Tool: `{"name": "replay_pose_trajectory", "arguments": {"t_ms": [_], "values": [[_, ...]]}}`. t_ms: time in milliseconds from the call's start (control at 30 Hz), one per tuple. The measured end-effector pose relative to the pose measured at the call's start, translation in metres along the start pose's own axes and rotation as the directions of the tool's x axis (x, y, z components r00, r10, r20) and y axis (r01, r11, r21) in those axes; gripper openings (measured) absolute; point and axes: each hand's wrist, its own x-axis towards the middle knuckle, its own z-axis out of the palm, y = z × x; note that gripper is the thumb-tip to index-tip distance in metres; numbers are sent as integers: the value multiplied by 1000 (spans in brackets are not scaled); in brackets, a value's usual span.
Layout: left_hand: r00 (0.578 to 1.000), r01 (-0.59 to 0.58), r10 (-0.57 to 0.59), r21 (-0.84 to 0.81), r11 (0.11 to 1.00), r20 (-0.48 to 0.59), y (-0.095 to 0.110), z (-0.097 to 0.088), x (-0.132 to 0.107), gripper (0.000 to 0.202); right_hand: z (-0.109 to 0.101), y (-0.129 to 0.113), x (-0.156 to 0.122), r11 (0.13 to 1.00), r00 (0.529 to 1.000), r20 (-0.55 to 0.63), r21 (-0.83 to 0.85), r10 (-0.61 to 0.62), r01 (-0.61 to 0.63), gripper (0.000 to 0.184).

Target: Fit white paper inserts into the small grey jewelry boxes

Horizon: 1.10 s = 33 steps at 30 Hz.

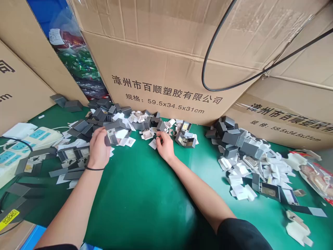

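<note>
Holding a small dark-grey box (110, 138) in the left hand (98, 148), with thumb and fingers closed on its side, over the green tabletop (130, 194) and close before a heap of similar boxes (97, 114) and white inserts (140, 116). Curling the fingers of the right hand (165, 147) inward, near a white paper slip (153, 143); unable to tell from this view if pinching anything. Lying just right of that hand, an opened grey box (191, 143); farther right, a second heap (230, 138). At far left, a white power strip (26, 144); behind, a printed cardboard carton (166, 69).
</note>
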Motion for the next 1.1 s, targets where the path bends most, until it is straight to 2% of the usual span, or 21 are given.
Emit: {"name": "replay_pose_trajectory", "arguments": {"t_ms": [67, 133, 200, 333, 467, 533, 633, 700, 767, 833, 933, 1033, 1100], "values": [[976, 215, -201, -232, 949, 82, -1, 9, -8, 18, -1, -5, -1, 995, 997, -23, 58, -78, 79, 23], [929, 368, -333, -293, 883, 163, -3, 19, -19, 19, -2, -12, -4, 987, 992, -4, 99, -125, 125, 23], [885, 463, -415, -296, 835, 212, -8, 26, -29, 17, 0, -18, -6, 983, 990, 52, 136, -128, 120, 25], [823, 563, -491, -288, 775, 286, -18, 31, -40, 21, 6, -19, -7, 980, 987, 130, 182, -99, 74, 22], [765, 630, -504, -301, 716, 402, -22, 33, -44, 27, 3, -9, 0, 981, 997, 76, 192, 4, -19, 22], [738, 651, -498, -286, 703, 455, -22, 33, -46, 31, -4, -5, 3, 979, 998, -18, 194, 61, -57, 22], [729, 654, -489, -277, 704, 478, -24, 34, -50, 34, -17, -6, 3, 983, 984, -150, 173, 91, -65, 21], [724, 660, -486, -285, 695, 490, -29, 38, -55, 35, -27, -8, -2, 980, 982, -142, 172, 123, -98, 20], [695, 688, -500, -276, 671, 516, -35, 48, -63, 35, -38, -8, -12, 972, 980, -94, 174, 176, -158, 20], [660, 720, -520, -261, 643, 542, -43, 62, -73, 34, -51, -3, -24, 974, 975, -93, 125, 202, -190, 22], [638, 736, -506, -269, 621, 580, -56, 89, -87, 32, -71, 11, -41, 987, 974, -196, -95, 110, -130, 25], [622, 725, -446, -257, 640, 644, -68, 116, -94, 34, -89, 26, -48, 943, 956, -284, -331, -73, -26, 23], [603, 709, -401, -232, 666, 690, -75, 132, -95, 38, -97, 34, -46, 907, 936, -307, -420, -173, 30, 19]]}}
